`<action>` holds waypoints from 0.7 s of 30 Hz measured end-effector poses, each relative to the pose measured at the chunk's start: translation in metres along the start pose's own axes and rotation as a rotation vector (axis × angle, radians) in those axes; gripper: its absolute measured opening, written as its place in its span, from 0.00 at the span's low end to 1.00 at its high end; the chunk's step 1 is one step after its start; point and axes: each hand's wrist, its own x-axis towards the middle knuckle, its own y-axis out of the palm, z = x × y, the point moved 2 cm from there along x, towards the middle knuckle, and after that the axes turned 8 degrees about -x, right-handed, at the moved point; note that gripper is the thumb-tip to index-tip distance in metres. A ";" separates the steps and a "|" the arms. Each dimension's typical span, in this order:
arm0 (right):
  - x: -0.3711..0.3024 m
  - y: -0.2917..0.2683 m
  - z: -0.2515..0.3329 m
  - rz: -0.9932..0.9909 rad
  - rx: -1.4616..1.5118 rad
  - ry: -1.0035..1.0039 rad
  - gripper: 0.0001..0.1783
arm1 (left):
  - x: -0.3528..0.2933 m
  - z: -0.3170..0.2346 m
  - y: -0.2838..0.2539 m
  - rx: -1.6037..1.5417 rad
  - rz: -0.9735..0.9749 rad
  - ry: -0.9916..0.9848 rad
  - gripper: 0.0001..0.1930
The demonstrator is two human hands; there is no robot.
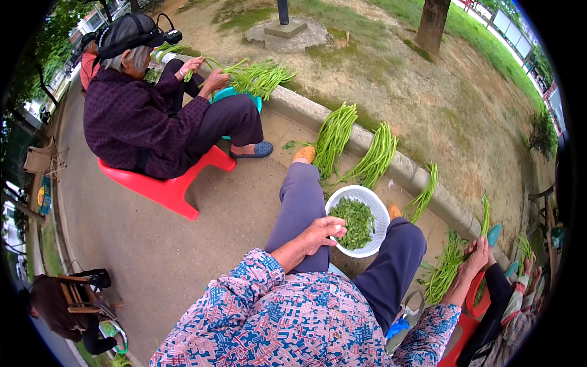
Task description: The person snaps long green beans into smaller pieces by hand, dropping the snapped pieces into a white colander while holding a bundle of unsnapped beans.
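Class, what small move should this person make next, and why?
Probably bring the right hand, with its upright green stalk, across toward the left hand: the left fingers are bent beside the white basket of green leafy pieces, while the stalk is well off to the right.

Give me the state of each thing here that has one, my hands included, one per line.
White strainer basket: upright, partly filled.
Chopped greens: cut small, loose in the basket.
Left hand: curled, by the basket's left rim; grip unclear.
Right hand: closed on a long green stalk.
Stalk bunches: long, draped over the curb.
Red stool: upright, occupied by a co-worker.
Turquoise basin: partly hidden, contents unclear.
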 end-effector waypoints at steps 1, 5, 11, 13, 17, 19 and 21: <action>-0.002 -0.001 -0.001 -0.020 -0.019 0.013 0.08 | 0.000 0.000 -0.001 0.002 -0.006 -0.004 0.21; 0.002 -0.006 -0.014 -0.059 -0.077 -0.010 0.10 | 0.003 0.002 -0.003 0.012 -0.019 -0.024 0.21; 0.006 -0.009 -0.045 -0.060 -0.106 0.040 0.14 | 0.008 -0.003 -0.001 0.049 -0.040 -0.037 0.21; -0.001 0.004 -0.035 -0.100 -0.185 0.029 0.16 | 0.013 -0.004 0.003 0.045 -0.019 -0.015 0.21; -0.005 0.025 -0.030 -0.056 -0.233 0.017 0.17 | 0.014 0.000 0.003 0.001 -0.056 -0.019 0.19; -0.008 0.033 -0.020 0.003 -0.196 0.013 0.16 | 0.016 -0.001 0.007 0.007 -0.075 -0.044 0.18; -0.001 0.028 -0.026 0.002 -0.175 0.024 0.15 | 0.020 -0.003 0.011 0.019 -0.073 -0.067 0.17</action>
